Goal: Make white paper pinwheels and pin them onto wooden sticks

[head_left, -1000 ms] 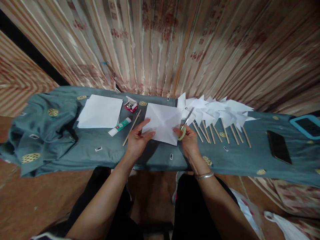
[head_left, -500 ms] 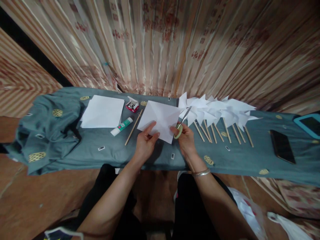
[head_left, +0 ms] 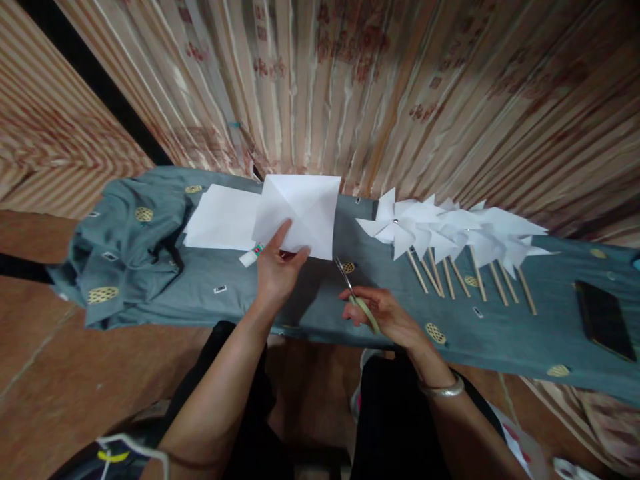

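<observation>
My left hand (head_left: 279, 270) grips the lower edge of a square sheet of white paper (head_left: 305, 210), thumb and fingers closed on it. Diagonal creases cross the sheet, which is held up above the cloth. In my right hand (head_left: 383, 313) is a pair of scissors (head_left: 345, 275) with pale green handles. The blades point up and left, close to the paper's lower right corner and seemingly apart from it. Partly hidden behind my left hand and the sheet lies a glue stick (head_left: 247, 257).
A stack of white paper (head_left: 223, 217) lies left on the grey-green cloth (head_left: 200, 273). Several paper pinwheels (head_left: 415, 227) with wooden sticks (head_left: 477, 273) lie overlapping to the right. Beyond them is a black phone (head_left: 604, 319). A pleated curtain (head_left: 320, 87) hangs behind.
The paper has moved up and left and turned in my left hand. My right hand has come away from the sheet, down and right, with the scissors now pointing up and left.
</observation>
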Tool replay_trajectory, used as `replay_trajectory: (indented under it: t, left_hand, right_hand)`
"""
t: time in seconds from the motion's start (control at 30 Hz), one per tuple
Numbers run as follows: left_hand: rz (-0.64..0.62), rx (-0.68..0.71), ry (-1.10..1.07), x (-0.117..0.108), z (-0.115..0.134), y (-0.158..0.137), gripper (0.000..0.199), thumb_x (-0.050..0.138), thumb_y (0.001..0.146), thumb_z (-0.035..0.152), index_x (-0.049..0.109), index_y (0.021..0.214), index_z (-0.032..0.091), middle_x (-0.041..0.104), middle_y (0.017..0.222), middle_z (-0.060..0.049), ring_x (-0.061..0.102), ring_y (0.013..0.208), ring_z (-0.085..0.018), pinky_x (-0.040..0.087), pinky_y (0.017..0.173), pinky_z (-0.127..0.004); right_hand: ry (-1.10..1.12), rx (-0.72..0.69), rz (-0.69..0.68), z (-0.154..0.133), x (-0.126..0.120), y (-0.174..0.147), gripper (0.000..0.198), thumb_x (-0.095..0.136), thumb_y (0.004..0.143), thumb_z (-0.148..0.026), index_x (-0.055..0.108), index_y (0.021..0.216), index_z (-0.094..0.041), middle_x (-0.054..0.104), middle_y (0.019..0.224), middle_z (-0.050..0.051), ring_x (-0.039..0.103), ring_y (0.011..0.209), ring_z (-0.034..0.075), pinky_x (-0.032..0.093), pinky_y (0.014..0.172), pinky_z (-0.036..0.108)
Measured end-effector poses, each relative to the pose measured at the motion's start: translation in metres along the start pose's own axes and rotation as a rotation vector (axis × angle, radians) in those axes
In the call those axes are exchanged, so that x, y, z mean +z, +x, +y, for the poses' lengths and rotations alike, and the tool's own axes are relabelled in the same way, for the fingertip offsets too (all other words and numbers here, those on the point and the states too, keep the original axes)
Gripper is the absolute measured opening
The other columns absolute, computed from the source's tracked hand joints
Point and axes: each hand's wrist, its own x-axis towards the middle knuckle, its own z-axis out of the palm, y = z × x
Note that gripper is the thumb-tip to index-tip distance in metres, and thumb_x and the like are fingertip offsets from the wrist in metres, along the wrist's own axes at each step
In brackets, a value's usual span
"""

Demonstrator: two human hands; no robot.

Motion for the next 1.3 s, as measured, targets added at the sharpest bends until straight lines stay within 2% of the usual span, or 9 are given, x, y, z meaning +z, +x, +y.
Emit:
replay_trajectory:
  t: [0.27,0.47,0.77,0.97,1.3]
  left_hand:
    - [-0.093,0.033,0.052,0.007,-0.010,-0.003,0.067,0.077,0.065,0.029,0.061,0.130,0.018,0.075,0.098,-0.005,0.065,0.070,-0.016,0.056,0.072,-0.030]
    - [-0.151,0.002,0.028,0.013,-0.008,-0.009,0.069,0.076,0.065,0.027,0.060,0.132,0.017,0.074,0.102,-0.005,0.063,0.069,-0.014,0.054,0.068,-0.025]
    - [-0.127,0.022,0.046,0.015,-0.006,-0.012,0.067,0.076,0.066,0.027,0.061,0.130,0.018,0.074,0.096,-0.003,0.062,0.067,-0.014,0.055,0.069,-0.027]
    - [-0.131,0.032,0.047,0.015,-0.006,-0.013,0.067,0.075,0.066,0.026,0.060,0.131,0.017,0.074,0.100,-0.005,0.062,0.070,-0.014,0.055,0.071,-0.027]
    - [-0.167,0.025,0.065,0.013,-0.005,-0.014,0.068,0.074,0.067,0.027,0.059,0.132,0.017,0.073,0.101,-0.004,0.058,0.065,-0.011,0.050,0.063,-0.022]
  right_hand:
    - [0.050,0.032,-0.025,-0.002,-0.005,0.004,0.045,0.085,0.056,-0.051,0.071,0.083,-0.017,0.066,0.062,-0.001,0.054,0.050,0.008,0.045,0.048,0.021]
    - [0.026,0.012,-0.036,-0.005,-0.008,0.005,0.047,0.083,0.057,-0.055,0.071,0.084,-0.018,0.067,0.063,-0.001,0.055,0.050,0.009,0.044,0.048,0.021]
    - [-0.034,-0.005,-0.054,-0.004,-0.010,0.004,0.053,0.078,0.063,-0.060,0.070,0.092,-0.017,0.066,0.068,0.000,0.053,0.053,0.009,0.041,0.050,0.022]
    - [-0.050,0.009,-0.059,-0.005,-0.008,0.005,0.059,0.076,0.061,-0.065,0.068,0.093,-0.016,0.065,0.068,0.000,0.052,0.054,0.009,0.039,0.050,0.022]
    - [-0.057,0.008,-0.075,-0.001,-0.009,0.007,0.064,0.076,0.060,-0.067,0.067,0.096,-0.015,0.066,0.069,0.001,0.053,0.053,0.008,0.040,0.051,0.022]
